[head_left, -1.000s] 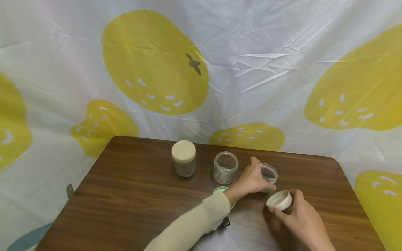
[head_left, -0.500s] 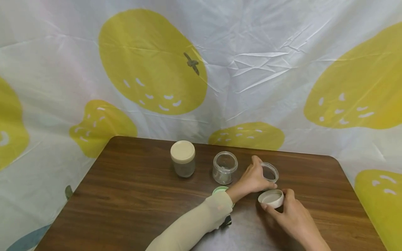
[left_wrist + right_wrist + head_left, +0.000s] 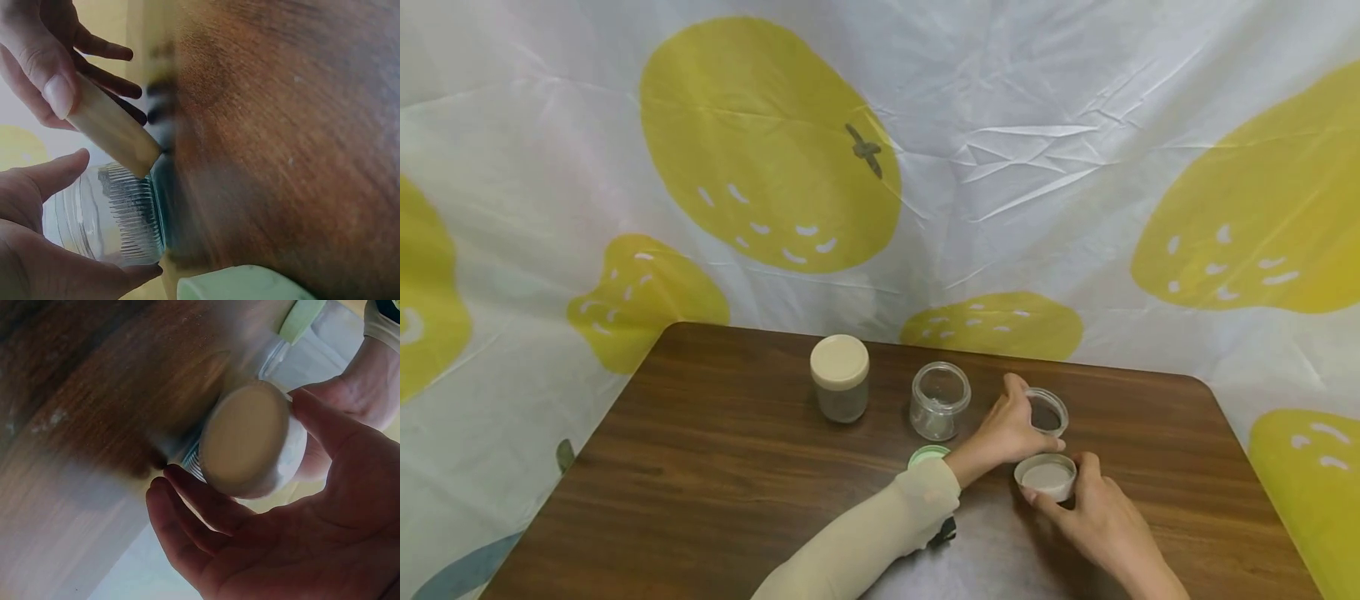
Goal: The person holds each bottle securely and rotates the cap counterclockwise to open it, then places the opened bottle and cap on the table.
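Note:
My left hand (image 3: 1006,429) holds an open clear jar (image 3: 134,215) upright on the table, thumb and fingers around its sides; ridges run along the jar's lower wall. Just in front of it, my right hand (image 3: 1108,521) pinches a cream screw lid (image 3: 1051,477) by its edge between thumb and fingers. The lid's hollow side faces up in the head view, while the right wrist view shows its flat outer top. A green lid (image 3: 929,452) lies on the table, partly hidden beneath my left forearm.
Left of the held jar stands another clear jar (image 3: 938,404) without a lid. Further left is a jar with a cream lid on (image 3: 839,379). The wooden table (image 3: 700,483) meets a white curtain (image 3: 1000,75) printed with yellow fruit at its back edge.
My right hand has brought the cream lid left, nearer to the held jar, and turned it flatter with its hollow side up. My left hand stays around the jar.

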The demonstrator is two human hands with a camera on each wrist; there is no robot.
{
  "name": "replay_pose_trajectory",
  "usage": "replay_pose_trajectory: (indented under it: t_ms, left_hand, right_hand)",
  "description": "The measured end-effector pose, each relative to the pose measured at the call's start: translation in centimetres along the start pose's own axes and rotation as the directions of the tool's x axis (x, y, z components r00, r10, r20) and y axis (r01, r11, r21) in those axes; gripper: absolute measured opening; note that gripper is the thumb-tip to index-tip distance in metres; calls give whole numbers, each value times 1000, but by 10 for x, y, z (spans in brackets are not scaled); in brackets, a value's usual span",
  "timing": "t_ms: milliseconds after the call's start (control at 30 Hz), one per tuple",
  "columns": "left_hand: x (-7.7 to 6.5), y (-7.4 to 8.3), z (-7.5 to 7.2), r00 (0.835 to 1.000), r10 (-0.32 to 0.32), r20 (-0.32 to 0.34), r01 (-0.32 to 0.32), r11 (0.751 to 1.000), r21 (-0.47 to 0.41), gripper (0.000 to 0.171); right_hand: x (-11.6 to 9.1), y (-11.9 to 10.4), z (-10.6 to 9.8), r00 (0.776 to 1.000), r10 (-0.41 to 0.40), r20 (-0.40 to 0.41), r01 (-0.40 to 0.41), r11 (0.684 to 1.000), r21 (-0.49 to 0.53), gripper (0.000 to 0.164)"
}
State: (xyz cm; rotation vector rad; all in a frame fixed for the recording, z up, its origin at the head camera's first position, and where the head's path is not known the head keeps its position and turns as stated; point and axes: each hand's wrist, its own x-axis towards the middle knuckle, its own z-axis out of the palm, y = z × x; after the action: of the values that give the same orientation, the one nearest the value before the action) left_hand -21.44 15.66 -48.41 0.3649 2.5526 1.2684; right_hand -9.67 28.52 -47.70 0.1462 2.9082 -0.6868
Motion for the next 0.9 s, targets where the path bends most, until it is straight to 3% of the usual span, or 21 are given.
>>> replay_pose_trajectory:
  t_ms: [267, 567, 767, 900]
  left_hand:
    - [1, -4, 4, 1000, -2, 17, 1, 1000, 21, 85]
    - [-2, -3, 1, 1000, -1, 3, 1, 999, 46, 83]
    - [-4, -1, -1, 1000, -15, -10, 15, 998, 67, 88]
    - [-6, 1, -1, 999, 25, -27, -22, 994, 111, 94]
  right_hand:
    - [1, 4, 3, 1000, -13, 7, 13, 1000, -4, 95]
    - [3, 12, 5, 997, -83, -1, 82, 988, -130, 112]
    - [2, 12, 12, 992, -121, -31, 113, 976, -184, 102]
    - [2, 12, 14, 991, -122, -45, 110, 972, -209, 94]
